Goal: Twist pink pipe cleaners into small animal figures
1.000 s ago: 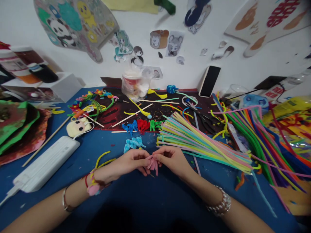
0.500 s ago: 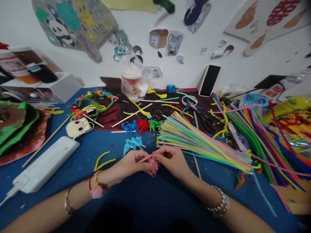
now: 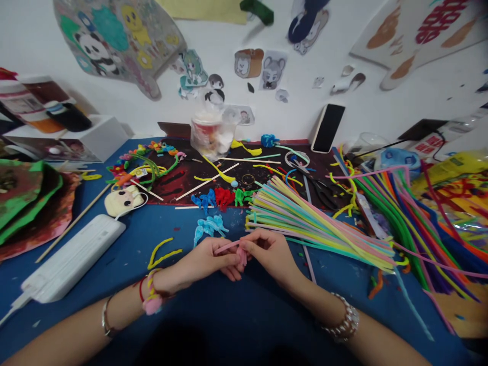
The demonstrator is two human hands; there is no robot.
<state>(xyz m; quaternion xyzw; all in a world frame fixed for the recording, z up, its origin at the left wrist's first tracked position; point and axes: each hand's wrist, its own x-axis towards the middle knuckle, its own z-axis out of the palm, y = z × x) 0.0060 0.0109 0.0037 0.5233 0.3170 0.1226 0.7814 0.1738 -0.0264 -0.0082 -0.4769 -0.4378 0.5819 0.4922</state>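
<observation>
While the left hand (image 3: 208, 259) and right hand (image 3: 272, 254) both pinch one folded pink fuzzy-stem bundle (image 3: 241, 255) over the blue tabletop (image 3: 129, 249), three small fuzzy figures (image 3: 224, 198) — one blue, one red, one green — lie beyond.

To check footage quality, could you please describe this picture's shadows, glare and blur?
Head view: deep shadow over the near blue tabletop; head view: bright highlights on the clear plastic bag at right; head view: slightly soft detail in the fuzzy pink strips held by the bare left hand and bare right hand.
</observation>
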